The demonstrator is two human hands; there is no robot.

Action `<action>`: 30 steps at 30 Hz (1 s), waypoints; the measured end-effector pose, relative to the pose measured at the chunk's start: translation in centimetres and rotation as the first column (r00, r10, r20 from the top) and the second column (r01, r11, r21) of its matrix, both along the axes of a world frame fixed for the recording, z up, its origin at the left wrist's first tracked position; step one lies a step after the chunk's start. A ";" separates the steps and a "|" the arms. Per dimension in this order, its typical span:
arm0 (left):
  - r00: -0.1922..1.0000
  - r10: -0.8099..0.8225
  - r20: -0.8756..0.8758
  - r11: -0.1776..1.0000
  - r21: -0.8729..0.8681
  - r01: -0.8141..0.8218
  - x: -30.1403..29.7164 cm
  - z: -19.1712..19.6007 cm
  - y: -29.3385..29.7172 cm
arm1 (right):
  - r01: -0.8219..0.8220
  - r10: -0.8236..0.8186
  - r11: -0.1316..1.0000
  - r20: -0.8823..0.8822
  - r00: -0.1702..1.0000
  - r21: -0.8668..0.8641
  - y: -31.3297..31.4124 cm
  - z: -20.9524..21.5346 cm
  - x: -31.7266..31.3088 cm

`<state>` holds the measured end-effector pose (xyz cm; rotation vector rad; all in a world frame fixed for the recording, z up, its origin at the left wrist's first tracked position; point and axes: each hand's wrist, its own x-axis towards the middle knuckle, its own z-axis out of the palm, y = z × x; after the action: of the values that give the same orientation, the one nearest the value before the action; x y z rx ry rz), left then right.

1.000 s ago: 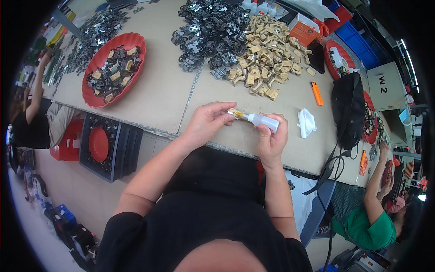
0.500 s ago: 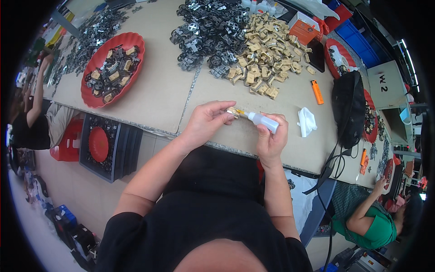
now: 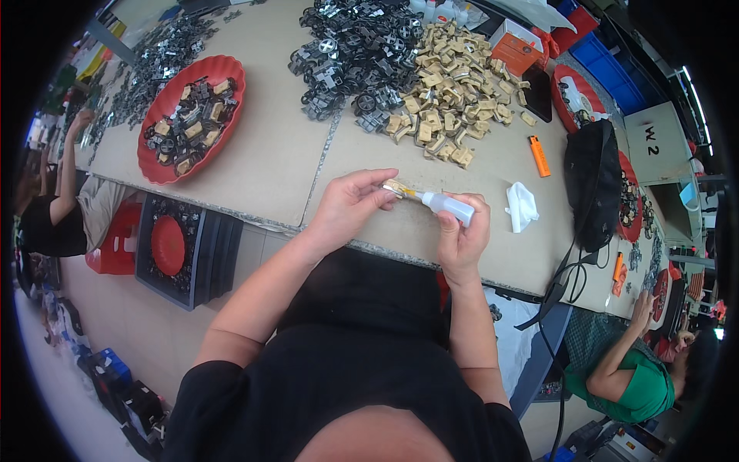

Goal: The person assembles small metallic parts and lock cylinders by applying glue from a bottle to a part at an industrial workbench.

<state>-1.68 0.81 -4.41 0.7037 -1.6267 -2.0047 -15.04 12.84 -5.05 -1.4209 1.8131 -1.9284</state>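
Between thumb and fingers of my left hand (image 3: 350,206) is pinched a small gold-coloured metal part (image 3: 394,188), partly hidden by the fingertips. My right hand (image 3: 465,235) grips a small translucent squeeze bottle (image 3: 448,206), tilted with its yellowish nozzle pointing left. That nozzle tip meets or nearly meets the gold part; I cannot tell if they touch. Beyond my hands lies a heap of gold parts (image 3: 446,100), and against its left side a heap of dark metal parts (image 3: 358,58). A red scalloped bowl (image 3: 235,115) at the left holds dark and gold pieces.
Right of my hands lie a crumpled white tissue (image 3: 522,206), an orange lighter (image 3: 539,156) and a black bag (image 3: 591,189) with straps. Behind them stand an orange-and-white box (image 3: 517,48) and another red bowl (image 3: 566,73). Co-workers sit at the far left and, in a green shirt (image 3: 643,385), at right.
My hands stay almost in place; the gold part has tilted slightly in my left fingers, with the nozzle still at it. The co-worker at right has shifted an arm.
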 end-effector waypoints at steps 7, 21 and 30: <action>0.999 0.008 -0.033 1.000 0.026 -0.007 -0.1 0.0 0.0 | -0.017 0.016 1.000 0.111 0.994 0.013 0.3 -0.2 -0.1; 0.989 -0.106 -0.104 0.994 -0.001 0.106 -0.2 0.1 -0.1 | 0.113 -0.129 0.992 0.580 0.805 0.063 -0.2 1.3 -5.3; 0.992 -0.110 -0.053 0.951 -0.295 0.090 -0.5 0.5 0.7 | 0.178 -0.236 0.970 0.472 0.849 0.165 0.3 -0.1 -5.7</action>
<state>-2.15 1.53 -3.89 0.4447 -1.8975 -1.7782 -20.77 13.10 -5.12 -0.6295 1.8362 -2.0009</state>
